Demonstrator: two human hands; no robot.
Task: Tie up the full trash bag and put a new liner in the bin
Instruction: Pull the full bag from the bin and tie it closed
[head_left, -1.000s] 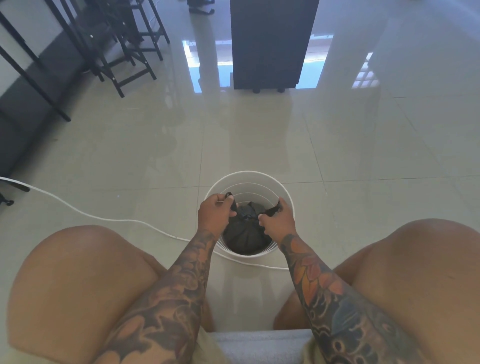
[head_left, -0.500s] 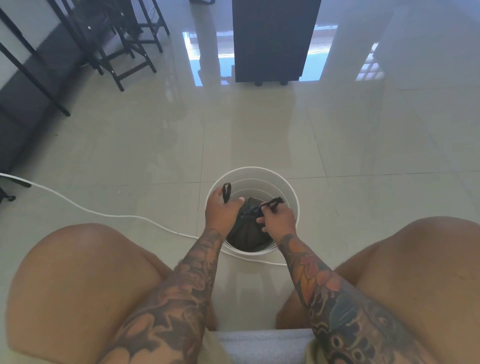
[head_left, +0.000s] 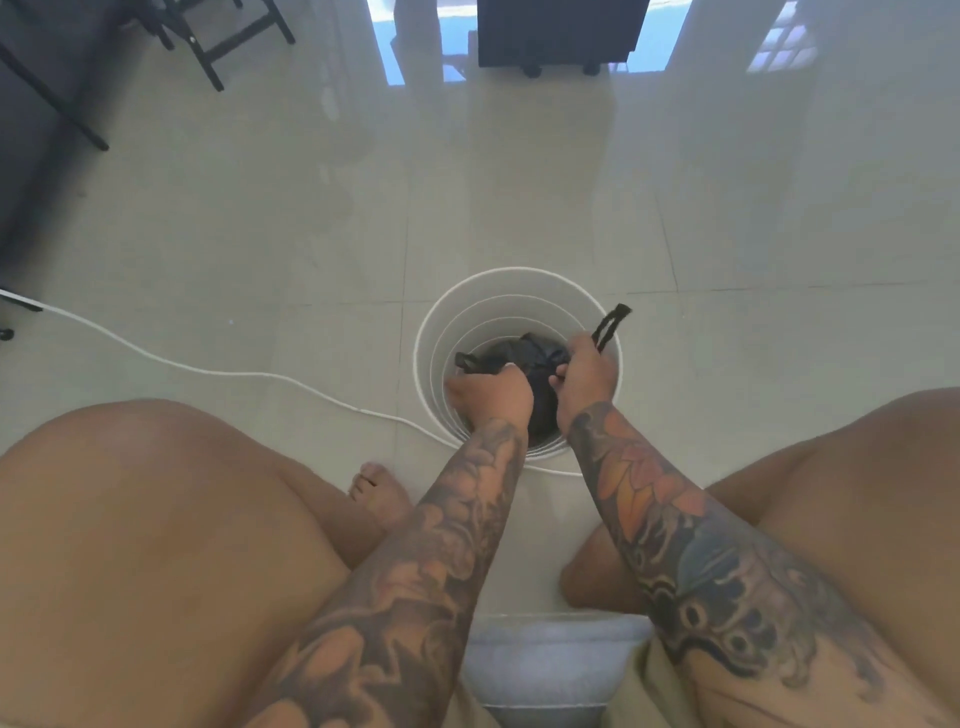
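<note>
two hands over white bin (head_left: 431, 338), left hand (head_left: 491, 392) and right hand (head_left: 587, 376) each gripping black bag (head_left: 524, 353) handles

Both hands (head_left: 491, 397) (head_left: 584, 376) — black bag (head_left: 524, 353) ends, white bin (head_left: 467, 312).

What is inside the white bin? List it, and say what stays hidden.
Inside the white bin sits a black trash bag, its handles held by the left hand and right hand. The bag's contents and the bin's bottom are covered.
</note>
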